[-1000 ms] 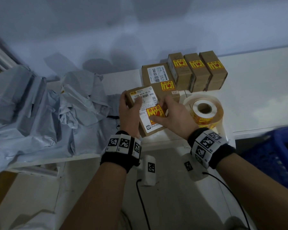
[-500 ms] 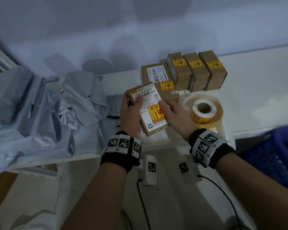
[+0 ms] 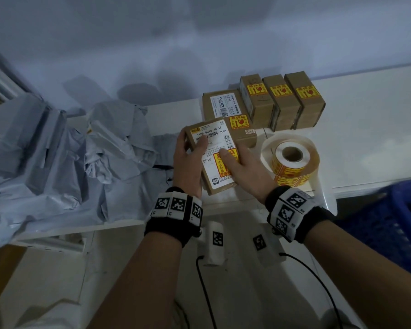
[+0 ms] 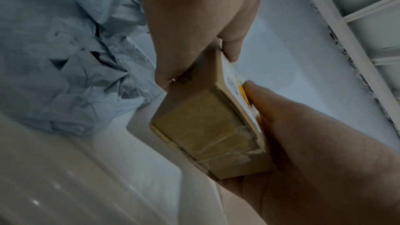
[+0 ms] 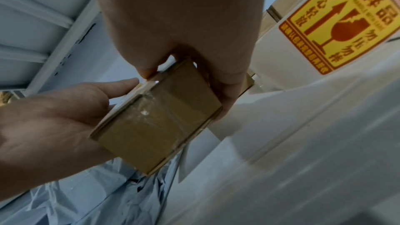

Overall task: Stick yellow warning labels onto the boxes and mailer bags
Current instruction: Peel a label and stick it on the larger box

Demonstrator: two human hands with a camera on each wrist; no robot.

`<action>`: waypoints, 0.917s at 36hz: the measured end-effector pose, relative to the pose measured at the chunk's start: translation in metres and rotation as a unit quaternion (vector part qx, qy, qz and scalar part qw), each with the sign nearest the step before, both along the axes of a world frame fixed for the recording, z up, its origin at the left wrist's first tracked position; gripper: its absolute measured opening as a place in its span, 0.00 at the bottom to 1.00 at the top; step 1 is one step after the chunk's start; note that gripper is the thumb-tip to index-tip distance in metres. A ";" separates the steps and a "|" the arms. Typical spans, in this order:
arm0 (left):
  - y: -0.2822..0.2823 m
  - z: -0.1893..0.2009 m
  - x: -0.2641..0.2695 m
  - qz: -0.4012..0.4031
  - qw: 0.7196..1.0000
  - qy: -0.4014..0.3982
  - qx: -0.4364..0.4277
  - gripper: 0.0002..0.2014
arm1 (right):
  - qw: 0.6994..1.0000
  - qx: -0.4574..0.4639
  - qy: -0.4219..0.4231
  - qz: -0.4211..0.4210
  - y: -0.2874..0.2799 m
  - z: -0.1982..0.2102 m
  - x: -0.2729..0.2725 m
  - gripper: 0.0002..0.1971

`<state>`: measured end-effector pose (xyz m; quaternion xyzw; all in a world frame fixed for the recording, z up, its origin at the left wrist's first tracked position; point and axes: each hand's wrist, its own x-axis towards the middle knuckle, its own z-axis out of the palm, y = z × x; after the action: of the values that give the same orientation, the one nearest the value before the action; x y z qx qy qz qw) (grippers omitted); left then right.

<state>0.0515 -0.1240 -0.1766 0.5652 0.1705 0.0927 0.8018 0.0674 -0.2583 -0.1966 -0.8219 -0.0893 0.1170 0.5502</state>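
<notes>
A brown cardboard box [image 3: 220, 186] with a white shipping slip is held just above the table's front edge. A yellow warning label [image 3: 220, 166] lies on the slip. My left hand [image 3: 190, 153] grips the box's left side, thumb on top. My right hand [image 3: 235, 162] grips the right side, its thumb pressing on the yellow label and its fingers round the far face. In the left wrist view the box [image 4: 205, 126] sits between both hands. From the right wrist the box [image 5: 160, 122] shows its taped end, with my right hand's fingers [image 5: 227, 91] curled under it.
A roll of yellow labels [image 3: 292, 160] stands right of the box. Behind are a flat labelled box [image 3: 226, 115] and three small labelled boxes [image 3: 280, 98]. Grey mailer bags [image 3: 69, 157] are heaped on the left. A blue crate [image 3: 394, 224] sits at the lower right.
My right hand has come off the top of the label and slid to the box's right side, leaving its thumb pressing the label. The left hand keeps its hold.
</notes>
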 end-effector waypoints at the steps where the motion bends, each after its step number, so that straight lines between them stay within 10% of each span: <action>1: 0.000 0.000 0.000 0.000 1.000 0.000 0.000 0.20 | 1.000 0.000 0.000 -0.003 0.001 0.001 -0.001 0.22; 33: 0.002 -0.001 0.000 0.021 1.000 0.004 -0.008 0.15 | 0.995 0.059 0.007 0.084 -0.004 0.013 -0.009 0.18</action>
<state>0.0519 -0.1222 -0.1777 0.5556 0.1863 0.1059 0.8034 0.0583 -0.2624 -0.1841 -0.7770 -0.1604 0.1632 0.5865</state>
